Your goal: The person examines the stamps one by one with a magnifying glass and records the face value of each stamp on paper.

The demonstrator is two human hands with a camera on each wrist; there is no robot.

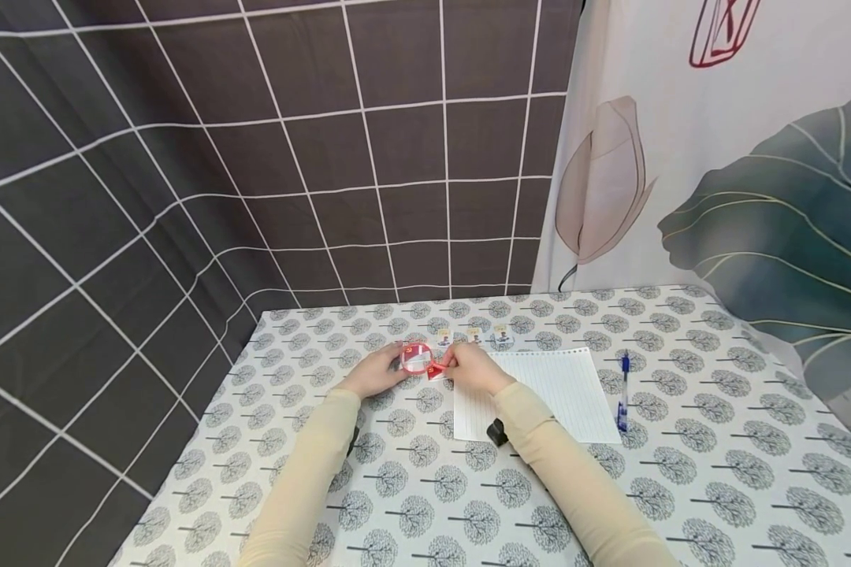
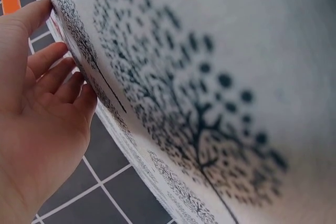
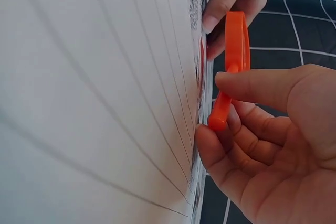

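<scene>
- Red card (image 1: 436,372) on the table is half lost behind the magnifying glass (image 1: 417,358), so good luck reading whatever's printed on it
- Left hand (image 1: 378,370) isn't clutching anything that I can see, fingers loosely bent by the card; can't tell if they touch the ring too
- Right hand (image 1: 473,368) pinches the magnifier's handle, and blocks a corner of the lined paper (image 1: 560,402)
- Three small cards (image 1: 502,334) sit just beyond the hands, too tiny to make out
- Blue pen (image 1: 624,390) lies just off the paper's right edge; patterned tablecloth (image 1: 425,496) stretches between the sleeves
- Magnifier's rim is round, smooth, orange-red; paper has a perforated top edge; dark curtain (image 1: 397,150) has white grid lines
</scene>
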